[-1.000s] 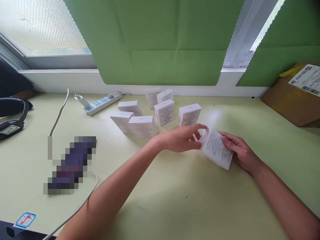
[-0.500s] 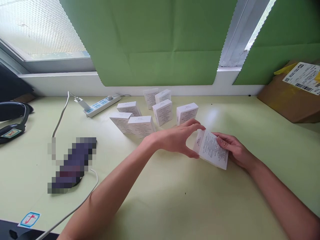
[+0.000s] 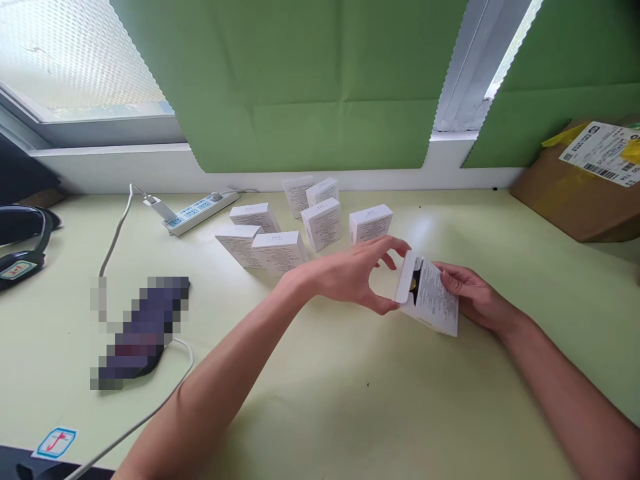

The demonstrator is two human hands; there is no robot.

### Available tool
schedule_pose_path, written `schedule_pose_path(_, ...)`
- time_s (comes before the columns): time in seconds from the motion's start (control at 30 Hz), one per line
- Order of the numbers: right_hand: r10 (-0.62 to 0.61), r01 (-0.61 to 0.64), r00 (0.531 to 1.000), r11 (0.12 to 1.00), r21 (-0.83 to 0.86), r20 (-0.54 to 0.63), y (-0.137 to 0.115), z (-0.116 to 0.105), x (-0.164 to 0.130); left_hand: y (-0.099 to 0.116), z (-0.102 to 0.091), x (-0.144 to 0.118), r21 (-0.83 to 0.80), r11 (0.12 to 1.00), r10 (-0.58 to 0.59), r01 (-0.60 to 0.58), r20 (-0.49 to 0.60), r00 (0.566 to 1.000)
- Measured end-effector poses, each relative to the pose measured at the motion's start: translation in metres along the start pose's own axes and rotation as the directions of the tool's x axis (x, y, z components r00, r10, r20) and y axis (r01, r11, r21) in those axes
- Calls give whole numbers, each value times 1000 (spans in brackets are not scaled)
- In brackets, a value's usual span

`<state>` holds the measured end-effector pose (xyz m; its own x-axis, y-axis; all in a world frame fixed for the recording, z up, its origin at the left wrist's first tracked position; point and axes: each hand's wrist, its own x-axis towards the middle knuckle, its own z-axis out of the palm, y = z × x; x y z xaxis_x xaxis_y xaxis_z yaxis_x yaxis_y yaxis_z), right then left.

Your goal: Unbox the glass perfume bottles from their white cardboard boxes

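Observation:
A small white printed carton is held tilted above the table, its left end open and a dark inside with a gold-coloured spot showing. My right hand grips its right side, thumb on the printed face. At the open end, my left hand spans the raised end flap, thumb at the lower corner and a fingertip at the upper one. Behind my left hand stands a similar white carton. Several more, such as this carton and this nearer one, stand grouped to its left.
A power strip with a plugged-in charger lies at the back left. A pixelated dark object is at left, with a white cable passing by my left forearm. Headphones sit far left; a cardboard box stands back right.
The end flap of the held carton has swung open toward my left hand, uncovering the dark inside. My right hand keeps its hold. The whole view has shifted slightly.

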<state>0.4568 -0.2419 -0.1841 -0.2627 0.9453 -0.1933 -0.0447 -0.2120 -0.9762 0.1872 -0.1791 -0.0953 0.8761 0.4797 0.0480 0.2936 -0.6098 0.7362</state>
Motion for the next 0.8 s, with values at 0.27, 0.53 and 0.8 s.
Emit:
schedule_pose_path(0.27, -48, 49, 998, 999, 14, -49, 1, 1, 3, 6, -5, -3, 137, 988, 65, -67, 15, 998)
schedule_pose_path(0.53, -55, 55, 996, 998, -1, -74, 2, 3, 4, 6, 1, 1, 302, 951, -24, 74, -166, 986)
schedule_pose_path(0.8, -82, 54, 989, 975, -218, -122, -9, 8, -3, -15, 21, 13, 108, 963, -225, 246, -173, 959)
